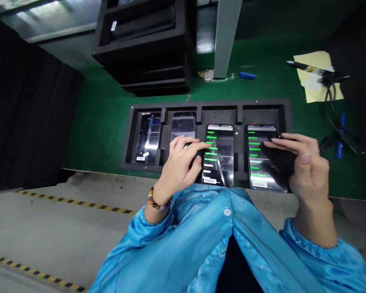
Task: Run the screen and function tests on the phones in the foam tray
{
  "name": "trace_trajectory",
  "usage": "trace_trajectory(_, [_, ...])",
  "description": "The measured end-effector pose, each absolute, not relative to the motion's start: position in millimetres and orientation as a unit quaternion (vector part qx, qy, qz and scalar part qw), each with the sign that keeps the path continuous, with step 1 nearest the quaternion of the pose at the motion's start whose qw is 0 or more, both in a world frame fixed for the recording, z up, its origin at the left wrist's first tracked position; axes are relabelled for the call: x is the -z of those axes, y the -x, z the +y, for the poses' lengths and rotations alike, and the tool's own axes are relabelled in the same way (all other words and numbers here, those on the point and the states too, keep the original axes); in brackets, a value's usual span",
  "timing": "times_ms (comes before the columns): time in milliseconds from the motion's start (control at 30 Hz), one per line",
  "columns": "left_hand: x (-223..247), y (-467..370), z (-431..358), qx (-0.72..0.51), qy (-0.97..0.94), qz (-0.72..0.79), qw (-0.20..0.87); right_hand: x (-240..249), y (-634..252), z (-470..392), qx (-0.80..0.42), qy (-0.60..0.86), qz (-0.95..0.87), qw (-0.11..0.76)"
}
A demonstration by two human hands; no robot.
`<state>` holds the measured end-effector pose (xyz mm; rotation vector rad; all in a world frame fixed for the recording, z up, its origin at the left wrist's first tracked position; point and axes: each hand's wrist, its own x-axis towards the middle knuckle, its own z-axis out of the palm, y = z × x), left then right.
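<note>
My left hand (183, 162) reaches over a lit smartphone (219, 162), its index finger at the screen's upper left among lines of green text. To the right, my right hand (308, 162) has its fingers stretched over a second lit smartphone (262, 162), also showing green lines. Both phones lie near the front edge of a black foam tray (240, 106). In the tray's left compartments lie a dark-screened smartphone (149, 136) with white stickers and another dark smartphone (184, 122), partly hidden under my left hand. Neither hand grips anything.
Behind the tray, stacked black foam trays (152, 61) stand beside a grey metal post (227, 40). A blue cap (247, 75) lies on the green bench (271, 61). At the right are yellow paper (315, 91), a pen (308, 67) and a dark cable (331, 106).
</note>
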<state>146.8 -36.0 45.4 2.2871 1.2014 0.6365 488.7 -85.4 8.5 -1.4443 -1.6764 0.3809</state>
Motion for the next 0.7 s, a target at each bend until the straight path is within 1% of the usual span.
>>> trace_trajectory(133, [-43.8,-144.7,-36.7,-0.24,-0.834,0.438,0.234,-11.1,-490.0,-83.6,-0.171,0.595,-0.677,0.398])
trace_trajectory(333, [-42.3,-142.2,-38.3,-0.259,-0.837,0.422,0.232,-9.9,-490.6,-85.2,-0.154,0.575,-0.685,0.42])
trace_trajectory(533, [-45.5,-147.6,-36.4,-0.232,-0.831,0.45,0.232,-9.9,-492.4,-84.0,-0.184,0.594,-0.68,0.388])
trace_trajectory(700, [-44.1,-145.1,-37.5,-0.269,-0.83,0.432,0.228,-10.4,-491.4,-83.8,-0.156,0.559,-0.695,0.425])
